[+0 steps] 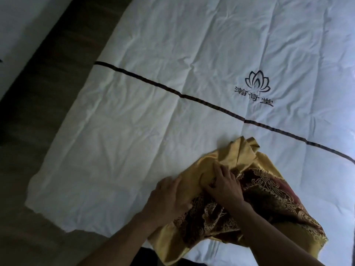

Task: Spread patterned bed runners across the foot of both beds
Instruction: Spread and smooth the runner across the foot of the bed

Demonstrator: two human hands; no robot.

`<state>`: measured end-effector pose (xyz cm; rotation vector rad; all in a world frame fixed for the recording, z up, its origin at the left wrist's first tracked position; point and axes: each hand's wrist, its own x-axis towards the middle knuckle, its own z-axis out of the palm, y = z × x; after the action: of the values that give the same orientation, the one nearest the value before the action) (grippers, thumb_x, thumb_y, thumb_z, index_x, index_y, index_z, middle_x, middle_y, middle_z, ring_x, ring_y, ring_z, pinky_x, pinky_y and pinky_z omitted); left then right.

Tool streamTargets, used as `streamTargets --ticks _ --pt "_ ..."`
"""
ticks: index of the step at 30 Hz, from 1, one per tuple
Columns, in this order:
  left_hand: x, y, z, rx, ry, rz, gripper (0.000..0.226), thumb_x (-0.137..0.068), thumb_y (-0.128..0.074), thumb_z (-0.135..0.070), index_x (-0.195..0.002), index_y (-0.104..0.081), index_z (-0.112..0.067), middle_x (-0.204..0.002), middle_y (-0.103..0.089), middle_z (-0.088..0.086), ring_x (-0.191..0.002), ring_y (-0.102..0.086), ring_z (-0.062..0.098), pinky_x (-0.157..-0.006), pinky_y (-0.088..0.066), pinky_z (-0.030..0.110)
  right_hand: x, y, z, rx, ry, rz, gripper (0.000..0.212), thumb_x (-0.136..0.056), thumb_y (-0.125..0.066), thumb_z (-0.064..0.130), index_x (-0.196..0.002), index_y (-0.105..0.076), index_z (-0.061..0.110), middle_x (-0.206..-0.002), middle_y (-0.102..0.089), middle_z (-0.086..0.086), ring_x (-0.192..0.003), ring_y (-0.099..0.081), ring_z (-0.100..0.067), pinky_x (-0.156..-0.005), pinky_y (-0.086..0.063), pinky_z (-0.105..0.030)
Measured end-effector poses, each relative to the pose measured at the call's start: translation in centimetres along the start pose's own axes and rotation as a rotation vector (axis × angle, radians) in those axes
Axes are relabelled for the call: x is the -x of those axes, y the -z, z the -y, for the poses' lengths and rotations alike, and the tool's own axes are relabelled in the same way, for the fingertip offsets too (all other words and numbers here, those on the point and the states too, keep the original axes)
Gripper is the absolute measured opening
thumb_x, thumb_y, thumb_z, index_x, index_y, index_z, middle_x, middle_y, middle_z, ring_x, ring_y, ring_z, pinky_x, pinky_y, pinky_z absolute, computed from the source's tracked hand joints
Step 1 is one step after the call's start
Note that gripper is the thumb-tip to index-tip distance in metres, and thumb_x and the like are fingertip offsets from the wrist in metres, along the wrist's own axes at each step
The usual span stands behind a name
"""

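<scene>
A bed runner [269, 194], gold on one side and dark red with gold ornament on the other, lies bunched in a heap on the white duvet [153, 121] near the bed's foot. My left hand [169, 196] grips the heap's left side, fingers curled into the gold fabric. My right hand [224, 183] presses into the middle of the heap, fingers closed on a fold. Both forearms come in from the bottom edge. Part of the runner is hidden under my arms.
A dark stripe [172, 91] runs across the duvet, with an embroidered lotus logo and characters [255, 89] beyond it. A strip of dark floor [48, 83] separates this bed from a second white bed [23, 25] at the upper left.
</scene>
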<state>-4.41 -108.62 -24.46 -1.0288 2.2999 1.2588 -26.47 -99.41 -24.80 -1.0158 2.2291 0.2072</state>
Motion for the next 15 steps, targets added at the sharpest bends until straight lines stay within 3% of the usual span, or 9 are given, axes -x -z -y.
streamTargets --ticks 3,7,11,15 --pt "0.1 -1.4 -0.7 0.004 -0.025 0.136 0.112 -0.079 -0.066 -0.068 -0.16 0.002 -0.031 -0.158 -0.029 0.006 -0.143 -0.032 0.028 -0.114 -0.036 0.041 1.2 -0.5 -0.2 0.035 0.005 -0.107 0.072 -0.091 -0.062 0.052 -0.151 -0.034 0.024 -0.142 -0.045 -0.011 -0.122 -0.049 -0.035 -0.097 -0.048 -0.049" --pt "-0.4 -2.1 -1.3 0.151 -0.042 0.019 0.087 -0.087 -0.065 -0.044 -0.157 -0.014 -0.038 -0.143 -0.055 0.003 -0.126 -0.056 0.025 -0.099 -0.049 0.037 1.5 0.1 0.8 -0.085 0.128 -0.241 0.038 -0.093 -0.065 0.028 -0.129 -0.056 0.019 -0.117 -0.061 -0.007 -0.101 -0.062 -0.034 -0.072 -0.056 -0.045" --pt "0.0 0.6 0.2 0.212 -0.063 -0.046 0.07 -0.083 -0.052 -0.044 -0.15 -0.033 -0.043 -0.129 -0.065 -0.001 -0.113 -0.065 0.021 -0.091 -0.054 0.039 1.0 2.0 4.6 -0.133 0.333 -0.365 0.036 -0.089 -0.068 0.009 -0.123 -0.059 0.017 -0.111 -0.064 -0.005 -0.09 -0.065 -0.029 -0.063 -0.058 -0.043" --pt "1.5 5.9 4.4 0.221 -0.026 -0.268 0.062 -0.088 -0.055 -0.04 -0.148 -0.041 -0.037 -0.119 -0.066 0.0 -0.105 -0.065 0.019 -0.086 -0.057 0.04 -0.6 5.2 12.9 -0.156 0.486 -0.405 0.034 -0.092 -0.068 0.011 -0.125 -0.06 0.016 -0.112 -0.065 -0.005 -0.089 -0.068 -0.025 -0.061 -0.061 -0.04"
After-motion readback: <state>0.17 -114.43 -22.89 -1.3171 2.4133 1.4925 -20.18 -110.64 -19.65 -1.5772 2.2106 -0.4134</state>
